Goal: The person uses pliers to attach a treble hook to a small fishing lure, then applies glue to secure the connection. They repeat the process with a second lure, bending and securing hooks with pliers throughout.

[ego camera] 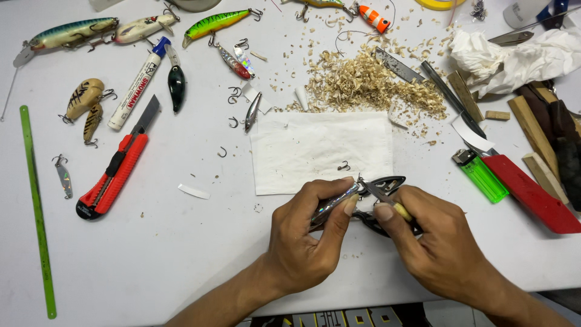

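Nearest, the left hand [305,233] is pinching a shiny metal lure [334,203], its long axis slanting up-right toward the right hand [439,245], whose fingers are gripping small pliers [387,200] at the lure's tip, above the tabletop [181,254]; beyond, a white tissue [315,148] is lying.

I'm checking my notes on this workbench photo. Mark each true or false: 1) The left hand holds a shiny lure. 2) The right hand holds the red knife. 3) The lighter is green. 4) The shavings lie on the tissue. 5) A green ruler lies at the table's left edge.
1) True: the left hand pinches the lure.
2) False: the right hand holds pliers; the red knife lies apart.
3) True: lighter.
4) False: the shavings lie above the tissue.
5) True: ruler.
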